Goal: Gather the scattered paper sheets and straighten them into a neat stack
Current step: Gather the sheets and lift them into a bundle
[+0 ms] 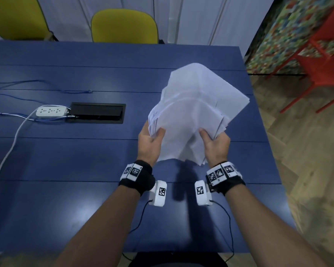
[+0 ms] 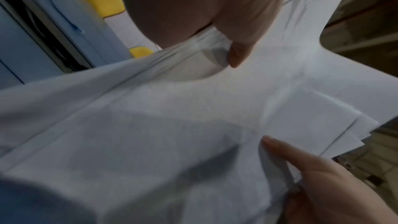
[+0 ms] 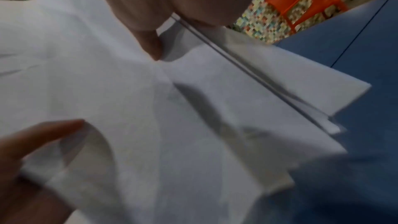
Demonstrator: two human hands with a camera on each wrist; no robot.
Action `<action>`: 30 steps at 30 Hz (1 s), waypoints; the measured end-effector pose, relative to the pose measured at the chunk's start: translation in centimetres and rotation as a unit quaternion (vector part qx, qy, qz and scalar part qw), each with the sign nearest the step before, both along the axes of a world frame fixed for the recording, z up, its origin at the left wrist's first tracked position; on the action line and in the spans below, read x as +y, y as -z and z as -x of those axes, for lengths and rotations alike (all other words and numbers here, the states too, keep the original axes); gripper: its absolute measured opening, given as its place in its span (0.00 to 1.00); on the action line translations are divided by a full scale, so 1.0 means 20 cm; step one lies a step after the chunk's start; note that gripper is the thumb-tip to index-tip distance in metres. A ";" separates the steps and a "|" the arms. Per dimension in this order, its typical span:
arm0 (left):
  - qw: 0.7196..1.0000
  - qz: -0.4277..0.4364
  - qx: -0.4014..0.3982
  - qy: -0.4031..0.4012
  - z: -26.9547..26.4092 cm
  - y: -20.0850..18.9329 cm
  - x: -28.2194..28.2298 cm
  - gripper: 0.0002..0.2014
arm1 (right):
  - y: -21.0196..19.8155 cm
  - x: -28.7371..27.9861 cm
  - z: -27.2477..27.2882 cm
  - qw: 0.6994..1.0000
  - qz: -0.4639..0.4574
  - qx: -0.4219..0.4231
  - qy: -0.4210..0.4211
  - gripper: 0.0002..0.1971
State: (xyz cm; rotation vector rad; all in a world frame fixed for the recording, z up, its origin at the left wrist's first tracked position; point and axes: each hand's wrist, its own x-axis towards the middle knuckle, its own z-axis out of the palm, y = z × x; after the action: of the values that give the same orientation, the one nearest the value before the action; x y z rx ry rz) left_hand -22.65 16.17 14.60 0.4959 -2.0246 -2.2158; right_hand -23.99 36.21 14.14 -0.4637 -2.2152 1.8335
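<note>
1. The uneven sheaf of white paper sheets (image 1: 197, 112) is held above the right half of the blue plank desk (image 1: 85, 160).
2. The left hand (image 1: 149, 145) grips its left edge, the right hand (image 1: 216, 146) its right.
3. A white power strip (image 1: 51, 111) lies left, beside a black cable hatch (image 1: 96, 112).
4. Two yellow chairs (image 1: 123, 26) stand behind the desk; a red chair (image 1: 324, 60) stands right.

Even, fairly bright overhead light is seen in the head view, with soft glare patches on the blue table (image 1: 66, 199) and a blurred dark shadow cast below the paper sheets (image 1: 197, 112). Straight lines are bent toward the edges by the wide lens. Both wrist views are dimmer and smeared by motion blur; the nearest skin is out of focus.
</note>
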 end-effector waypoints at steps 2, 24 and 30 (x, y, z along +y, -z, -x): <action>0.998 -0.048 0.014 -0.042 -0.03 -0.01 0.04 0.12 | -0.01 -0.07 -0.04 0.998 0.041 0.028 0.026 0.12; 0.993 -0.034 -0.068 0.092 0.01 0.04 -0.15 0.19 | -0.24 0.15 0.03 0.977 0.111 0.009 -0.181 0.21; 0.991 -0.056 -0.085 0.083 -0.06 0.07 -0.10 0.16 | -0.09 0.21 0.01 0.978 0.157 -0.038 -0.129 0.20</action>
State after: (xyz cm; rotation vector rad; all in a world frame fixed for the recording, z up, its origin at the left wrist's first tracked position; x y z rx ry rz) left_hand -21.45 14.26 13.11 0.5638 -2.1022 -2.4736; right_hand -24.19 40.40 16.01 -0.3149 -2.1227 2.3561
